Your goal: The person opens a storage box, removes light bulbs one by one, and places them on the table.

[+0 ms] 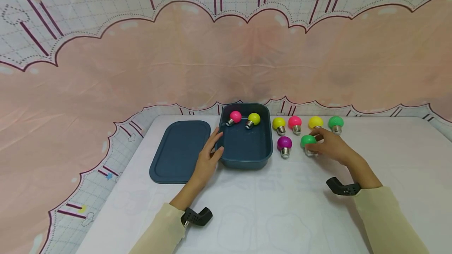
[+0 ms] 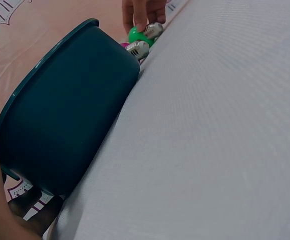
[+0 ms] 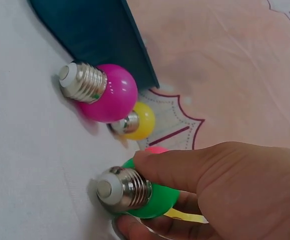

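Note:
A dark blue plastic box (image 1: 247,144) stands on the table with a pink bulb (image 1: 235,117) and a yellow bulb (image 1: 254,118) inside. Along its left wall lies my left hand (image 1: 207,156), fingers fairly straight against the side; the left wrist view shows the box wall (image 2: 70,105) close by. My right hand (image 1: 332,144) pinches a green light bulb (image 1: 308,141) between thumb and fingers. In the right wrist view that green bulb (image 3: 159,200) has its metal screw base (image 3: 122,190) toward the camera, near the tabletop. A purple bulb (image 1: 284,143) stands between it and the box.
Behind the right hand sit a yellow bulb (image 1: 279,124), a pink bulb (image 1: 295,122), another yellow bulb (image 1: 315,122) and another green bulb (image 1: 336,122). The flat blue lid (image 1: 180,152) lies left of the box. A patterned cloth (image 1: 226,58) hangs behind the white table (image 1: 268,214).

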The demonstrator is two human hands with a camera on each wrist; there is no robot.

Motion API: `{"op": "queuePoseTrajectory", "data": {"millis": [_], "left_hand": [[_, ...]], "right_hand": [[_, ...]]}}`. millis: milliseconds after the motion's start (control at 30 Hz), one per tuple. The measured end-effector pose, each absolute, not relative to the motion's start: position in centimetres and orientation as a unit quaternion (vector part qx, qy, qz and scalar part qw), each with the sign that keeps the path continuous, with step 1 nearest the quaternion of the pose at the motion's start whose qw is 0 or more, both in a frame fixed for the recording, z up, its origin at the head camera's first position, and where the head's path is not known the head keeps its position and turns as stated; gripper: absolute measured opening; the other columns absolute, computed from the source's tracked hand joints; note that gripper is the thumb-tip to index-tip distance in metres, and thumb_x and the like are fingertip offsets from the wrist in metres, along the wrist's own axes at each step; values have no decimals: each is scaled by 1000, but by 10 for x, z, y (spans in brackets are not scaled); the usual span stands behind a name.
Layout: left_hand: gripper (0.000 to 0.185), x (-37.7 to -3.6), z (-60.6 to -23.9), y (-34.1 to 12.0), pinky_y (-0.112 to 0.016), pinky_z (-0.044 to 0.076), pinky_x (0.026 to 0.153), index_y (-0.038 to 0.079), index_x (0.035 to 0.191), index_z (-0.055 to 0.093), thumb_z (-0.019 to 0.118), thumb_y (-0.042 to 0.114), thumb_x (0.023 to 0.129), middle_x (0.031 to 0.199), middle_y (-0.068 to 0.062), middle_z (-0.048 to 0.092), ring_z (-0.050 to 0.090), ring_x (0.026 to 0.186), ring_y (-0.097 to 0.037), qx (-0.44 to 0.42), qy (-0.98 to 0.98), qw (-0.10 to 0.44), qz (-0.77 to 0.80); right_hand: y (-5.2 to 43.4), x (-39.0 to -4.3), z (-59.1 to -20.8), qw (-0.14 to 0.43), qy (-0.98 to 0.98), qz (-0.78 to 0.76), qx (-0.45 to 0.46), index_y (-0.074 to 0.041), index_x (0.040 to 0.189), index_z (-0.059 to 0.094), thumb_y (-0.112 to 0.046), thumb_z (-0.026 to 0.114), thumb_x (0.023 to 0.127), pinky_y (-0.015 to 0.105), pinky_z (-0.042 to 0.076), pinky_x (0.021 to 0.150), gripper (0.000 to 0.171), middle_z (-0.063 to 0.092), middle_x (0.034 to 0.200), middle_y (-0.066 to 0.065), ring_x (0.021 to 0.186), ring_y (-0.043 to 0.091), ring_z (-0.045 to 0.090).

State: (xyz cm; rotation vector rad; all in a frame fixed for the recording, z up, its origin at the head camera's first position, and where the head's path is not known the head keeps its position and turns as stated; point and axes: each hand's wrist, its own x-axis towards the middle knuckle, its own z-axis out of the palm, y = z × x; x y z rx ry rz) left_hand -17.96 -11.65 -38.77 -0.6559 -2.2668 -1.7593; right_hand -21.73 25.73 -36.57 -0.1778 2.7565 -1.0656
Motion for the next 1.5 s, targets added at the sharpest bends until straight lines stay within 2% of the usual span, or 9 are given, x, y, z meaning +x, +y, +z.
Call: {"op": "queuePoseTrajectory", "data": {"millis": [233,500,733,933,1033,1300,1500], "left_hand": [[45,-177,-384,-116,-60,30,101,-9,142,36,47,-2,98,153,-23,22,20,140,-39,-217,-771,97,-590],[45,-178,-385,-116,-60,30,102,-6,142,37,47,-2,98,154,-22,22,19,141,-36,-218,-769,94,-594],[45,-178,-385,-115,-61,31,100,-9,141,37,47,-5,97,153,-25,22,20,140,-40,-222,-767,103,-594],[45,-178,-384,-115,-61,31,101,-9,141,38,47,-4,97,153,-25,23,20,140,-39,-221,-767,102,-593],[45,-178,-383,-115,-61,31,101,-10,141,37,47,-4,97,153,-25,22,20,140,-40,-220,-766,99,-595],[47,-199,-417,-121,-51,34,103,3,144,40,50,3,99,156,-9,26,23,141,-23,-218,-774,116,-584],[46,-191,-404,-119,-57,33,102,-2,143,39,49,-1,98,155,-16,25,22,141,-29,-217,-771,108,-589]], "right_hand": [[255,-219,-368,92,924,-366,-58,7,125,44,-31,69,88,36,52,77,59,51,120,29,84,24,60],[253,-218,-368,94,926,-362,-60,7,127,43,-34,69,88,37,53,77,61,50,121,30,84,24,60],[253,-220,-368,96,928,-354,-66,5,133,42,-36,68,89,38,52,76,66,49,123,30,82,24,60],[253,-219,-367,91,931,-345,-79,-2,139,43,-37,67,89,41,50,75,66,50,124,30,80,23,61],[253,-218,-367,87,932,-342,-85,-6,140,44,-35,67,90,42,51,75,63,50,124,30,80,23,62],[252,-217,-365,99,929,-346,-82,-9,140,47,-33,67,89,39,53,74,60,49,126,29,86,26,62],[251,-217,-364,102,929,-347,-82,-9,140,47,-33,67,90,40,54,75,60,49,127,29,91,30,62]]}}
